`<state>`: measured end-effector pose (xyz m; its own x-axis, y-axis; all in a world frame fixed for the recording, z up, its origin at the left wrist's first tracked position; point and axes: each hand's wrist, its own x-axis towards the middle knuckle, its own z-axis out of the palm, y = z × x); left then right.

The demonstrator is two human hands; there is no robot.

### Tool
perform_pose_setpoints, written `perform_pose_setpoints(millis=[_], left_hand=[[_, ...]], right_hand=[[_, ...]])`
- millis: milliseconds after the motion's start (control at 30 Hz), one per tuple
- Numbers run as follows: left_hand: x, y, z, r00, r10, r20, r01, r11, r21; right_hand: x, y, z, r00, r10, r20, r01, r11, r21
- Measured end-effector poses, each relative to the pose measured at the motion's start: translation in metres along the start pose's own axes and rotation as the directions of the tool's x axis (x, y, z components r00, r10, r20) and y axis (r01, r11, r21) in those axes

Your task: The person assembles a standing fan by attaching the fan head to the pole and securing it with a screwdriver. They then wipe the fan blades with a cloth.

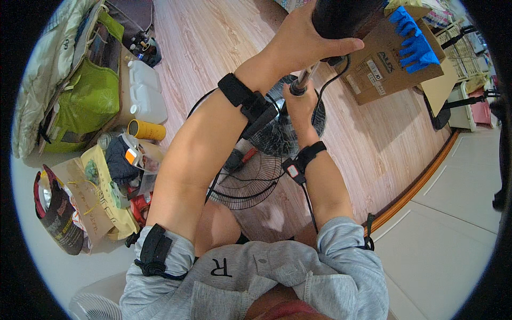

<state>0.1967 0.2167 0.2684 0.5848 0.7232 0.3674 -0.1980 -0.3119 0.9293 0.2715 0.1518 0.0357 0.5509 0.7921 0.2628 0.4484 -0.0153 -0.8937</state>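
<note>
At the top edge, my left hand [304, 40] is wrapped against the side of a dark rounded housing [346, 18], its thumb stretched along the lower rim. The housing's upper part is cut off by the picture edge. Below it runs a metal pole [308, 74] with a dark collar, and my right hand [300, 104] is closed around it. A black cable [326, 88] hangs from near the housing. Beneath my hands lies a glossy dark round base [261, 130], partly hidden by my wrist straps. Closer to me is a round wire fan grille [245, 186] on the floor.
A cardboard box [373, 74] with blue material on it stands at the far right. Along the left are green bags [88, 101], white jugs [146, 90], a yellow can [146, 129] and several packages. White cabinet panels [442, 213] line the right.
</note>
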Motion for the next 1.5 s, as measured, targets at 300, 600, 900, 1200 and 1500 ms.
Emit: perform_pose_setpoints(millis=[300, 600, 900, 1200, 1500], left_hand=[[0.007, -0.005, -0.005, 0.997, 0.072, 0.036, -0.073, 0.996, 0.044], [0.001, -0.014, -0.006, 1.000, 0.003, -0.018, 0.000, 0.989, 0.149], [-0.006, -0.040, 0.000, 0.999, 0.024, -0.033, -0.017, 0.983, 0.182], [-0.023, -0.069, -0.001, 0.998, -0.034, -0.050, 0.044, 0.978, 0.203], [-0.042, -0.113, -0.001, 0.997, -0.059, -0.051, 0.062, 0.996, 0.064]], right_hand=[[0.020, 0.007, -0.022, 0.957, -0.034, 0.287, -0.018, 0.984, 0.177], [-0.005, -0.010, -0.035, 0.994, -0.090, 0.058, 0.093, 0.994, -0.049], [-0.005, -0.017, -0.043, 0.991, 0.037, 0.125, -0.016, 0.987, -0.163], [-0.004, -0.004, -0.047, 0.970, -0.107, 0.217, 0.143, 0.977, -0.158], [-0.013, -0.006, -0.030, 0.997, -0.056, 0.052, 0.061, 0.993, -0.097]])
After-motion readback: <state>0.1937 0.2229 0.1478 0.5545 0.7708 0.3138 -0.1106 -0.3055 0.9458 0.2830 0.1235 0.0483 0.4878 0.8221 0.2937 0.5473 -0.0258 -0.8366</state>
